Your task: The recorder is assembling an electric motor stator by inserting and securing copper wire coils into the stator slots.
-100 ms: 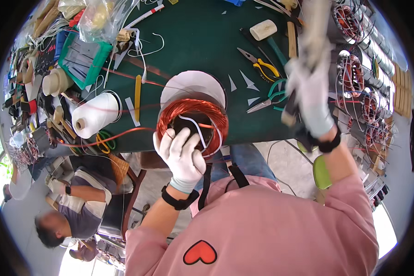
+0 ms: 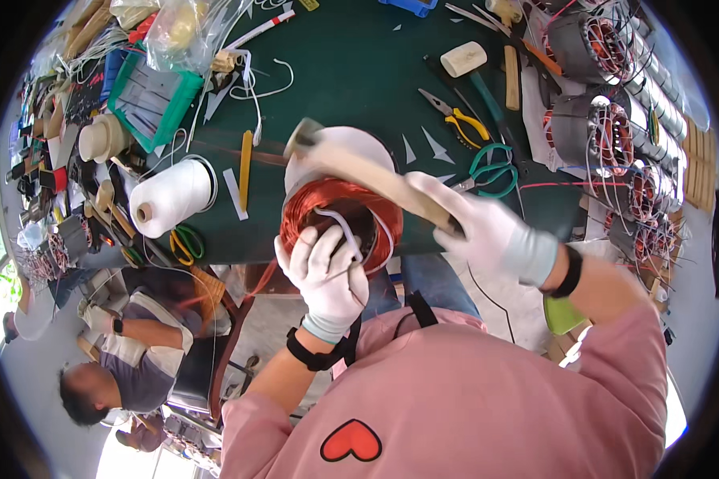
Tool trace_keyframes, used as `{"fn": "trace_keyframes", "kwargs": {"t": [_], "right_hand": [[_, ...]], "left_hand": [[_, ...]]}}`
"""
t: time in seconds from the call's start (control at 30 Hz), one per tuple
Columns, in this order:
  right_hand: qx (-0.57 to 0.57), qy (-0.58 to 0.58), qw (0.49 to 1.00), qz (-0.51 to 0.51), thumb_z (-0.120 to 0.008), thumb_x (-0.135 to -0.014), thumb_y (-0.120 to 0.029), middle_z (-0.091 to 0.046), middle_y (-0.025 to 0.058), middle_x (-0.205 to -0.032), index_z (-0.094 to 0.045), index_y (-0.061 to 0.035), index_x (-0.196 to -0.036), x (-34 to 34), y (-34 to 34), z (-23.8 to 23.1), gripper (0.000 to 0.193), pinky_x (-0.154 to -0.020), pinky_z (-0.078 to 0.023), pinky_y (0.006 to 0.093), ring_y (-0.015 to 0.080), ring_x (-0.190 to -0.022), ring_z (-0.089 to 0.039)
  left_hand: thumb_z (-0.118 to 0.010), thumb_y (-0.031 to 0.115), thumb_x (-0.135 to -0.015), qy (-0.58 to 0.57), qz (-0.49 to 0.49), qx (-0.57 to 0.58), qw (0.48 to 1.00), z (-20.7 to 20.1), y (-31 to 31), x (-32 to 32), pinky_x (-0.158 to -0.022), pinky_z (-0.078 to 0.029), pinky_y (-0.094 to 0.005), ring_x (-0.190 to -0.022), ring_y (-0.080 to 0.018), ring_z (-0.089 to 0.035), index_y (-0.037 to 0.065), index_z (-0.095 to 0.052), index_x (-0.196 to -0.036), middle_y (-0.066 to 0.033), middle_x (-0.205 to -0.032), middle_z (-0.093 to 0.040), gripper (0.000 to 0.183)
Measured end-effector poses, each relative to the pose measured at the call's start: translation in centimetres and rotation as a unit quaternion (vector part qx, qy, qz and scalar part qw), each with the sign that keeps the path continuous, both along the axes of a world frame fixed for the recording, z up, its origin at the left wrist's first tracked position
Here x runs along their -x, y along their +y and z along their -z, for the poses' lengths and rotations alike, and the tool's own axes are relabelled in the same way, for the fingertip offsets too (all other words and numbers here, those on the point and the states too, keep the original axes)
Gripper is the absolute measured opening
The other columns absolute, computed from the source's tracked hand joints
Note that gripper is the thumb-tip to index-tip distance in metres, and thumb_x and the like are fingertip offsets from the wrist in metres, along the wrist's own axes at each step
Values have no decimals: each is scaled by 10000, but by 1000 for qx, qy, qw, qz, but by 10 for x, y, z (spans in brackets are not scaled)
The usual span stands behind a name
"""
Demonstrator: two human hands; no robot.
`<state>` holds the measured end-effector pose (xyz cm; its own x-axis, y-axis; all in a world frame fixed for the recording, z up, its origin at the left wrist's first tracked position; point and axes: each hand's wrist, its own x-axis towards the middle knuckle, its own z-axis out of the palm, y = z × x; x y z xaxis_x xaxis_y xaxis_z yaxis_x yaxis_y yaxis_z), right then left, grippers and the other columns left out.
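Note:
A motor stator with a ring of red copper winding stands at the table's near edge, its white-grey body showing behind the coil. My left hand, in a white glove, grips the near side of the winding, its fingers curled over the inner edge beside a white sleeve. From the right, my gloved right hand is closed on the wooden handle of a hammer. The hammer's head, blurred by motion, is above the stator's far left side; whether it touches is unclear.
Pliers, green-handled scissors and a white-headed mallet lie to the right. Further right are several wound stators. A white thread spool and green tray sit left. Another person sits at lower left.
My right hand has swung left from the right of the table, bringing the hammer over the stator. My left hand stays on the winding, and the stator appears slightly shifted right.

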<state>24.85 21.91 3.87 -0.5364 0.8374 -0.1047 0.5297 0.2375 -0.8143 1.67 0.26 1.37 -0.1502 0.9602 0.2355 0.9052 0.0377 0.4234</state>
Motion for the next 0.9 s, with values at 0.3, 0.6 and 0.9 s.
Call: {"fn": "trace_keyframes", "kwargs": {"t": [0.3,0.6,0.9], "right_hand": [[-207,-297,823,-438,-657,-918,-113,-689,75,-904,-431,-322,-1566,56,36,-52,718,-699,-589,404,275,-778,-717],[-292,49,845,-445,-593,-899,-145,-747,170,-1053,-713,-153,-1225,139,72,-30,348,-785,-606,420,351,-906,-734],[-167,-86,820,-541,-680,-894,-175,-725,123,-893,-618,-181,-1336,142,93,-13,447,-692,-592,405,290,-729,-712]], "left_hand": [[-670,111,-724,-33,109,-45,992,-6,17,12,-872,-400,-467,-916,-197,-680,142,-686,-896,4,-1017,-683,175],[-676,221,-759,3,104,-44,994,3,5,13,-907,-403,-398,-876,-148,-671,179,-717,-1003,41,-1021,-698,251],[-682,219,-755,-17,115,-56,992,5,9,13,-976,-413,-425,-922,-160,-679,181,-716,-965,33,-1052,-684,216]]}}
